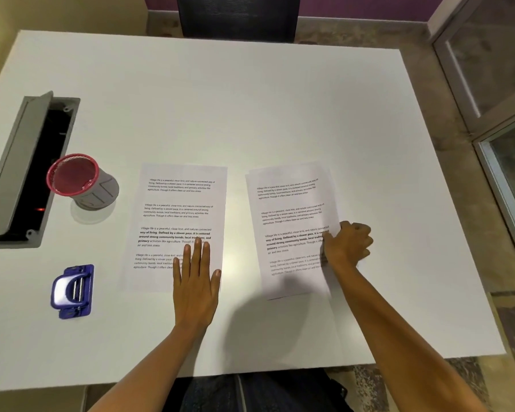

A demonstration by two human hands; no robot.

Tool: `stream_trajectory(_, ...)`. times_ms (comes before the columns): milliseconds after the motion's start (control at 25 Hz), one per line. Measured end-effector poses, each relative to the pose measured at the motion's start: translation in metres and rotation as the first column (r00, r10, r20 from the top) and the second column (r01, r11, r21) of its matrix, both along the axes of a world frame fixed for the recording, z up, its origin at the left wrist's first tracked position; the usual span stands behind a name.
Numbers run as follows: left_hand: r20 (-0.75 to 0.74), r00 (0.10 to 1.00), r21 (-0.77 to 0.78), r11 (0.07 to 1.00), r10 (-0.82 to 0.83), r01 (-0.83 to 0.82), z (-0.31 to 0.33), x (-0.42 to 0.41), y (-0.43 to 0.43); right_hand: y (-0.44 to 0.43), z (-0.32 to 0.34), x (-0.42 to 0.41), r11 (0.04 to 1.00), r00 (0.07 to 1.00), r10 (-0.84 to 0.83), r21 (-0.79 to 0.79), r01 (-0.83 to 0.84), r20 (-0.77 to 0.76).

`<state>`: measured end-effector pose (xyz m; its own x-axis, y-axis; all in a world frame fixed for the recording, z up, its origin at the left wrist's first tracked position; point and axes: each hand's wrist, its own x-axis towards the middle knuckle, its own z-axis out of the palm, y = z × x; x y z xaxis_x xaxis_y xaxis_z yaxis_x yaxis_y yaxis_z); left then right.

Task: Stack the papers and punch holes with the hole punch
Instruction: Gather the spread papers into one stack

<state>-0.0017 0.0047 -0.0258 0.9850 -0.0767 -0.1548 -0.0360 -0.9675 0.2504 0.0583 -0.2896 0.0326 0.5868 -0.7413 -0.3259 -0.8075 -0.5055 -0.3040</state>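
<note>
Two printed sheets on the white counter [250,114], apart, not stacked. Left sheet [176,209]: left hand [195,286] flat on its lower right, grip apart, fingers spread. Right sheet [292,221] sits right of it; right hand [347,246] pinches its right edge, grip clamped on paper. Blue hole punch [72,291] well left of left sheet, untouched, red mesh cup [81,181] beyond it.

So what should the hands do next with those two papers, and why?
Probably lift the right paper and carry it over onto the left paper. The right hand is pinching that sheet's edge with its fingers, while the left hand lies flat on the other sheet. The papers lie apart, and the hole punch sits untouched.
</note>
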Motion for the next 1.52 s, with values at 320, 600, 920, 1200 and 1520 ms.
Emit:
stream_trajectory(320,-0.036,0.999,-0.065,0.998,0.002,-0.004,0.006,0.001,0.000,-0.003,0.000,0.001,0.996,0.999,0.042,-0.074,-0.041,0.008)
stream_trajectory(600,-0.104,0.986,-0.457,0.875,0.128,-0.161,0.026,0.004,0.002,0.010,0.021,-0.022,0.992,0.899,0.123,-0.049,-0.113,0.421)
stream_trajectory(920,-0.041,0.839,-0.551,0.688,0.543,-0.472,0.057,0.027,0.052,0.063,0.079,-0.024,0.965,0.652,0.007,0.167,-0.204,0.759)
stream_trajectory(1200,-0.447,0.581,-0.723,0.108,0.681,-0.682,0.065,0.054,0.096,0.134,0.061,-0.017,0.692,0.770,-0.307,0.686,-0.223,0.559)
stream_trajectory(1520,-0.433,0.582,-0.593,0.269,0.688,-0.759,0.063,0.061,0.110,0.192,0.005,0.009,0.718,0.916,-0.116,0.670,-0.190,0.383)
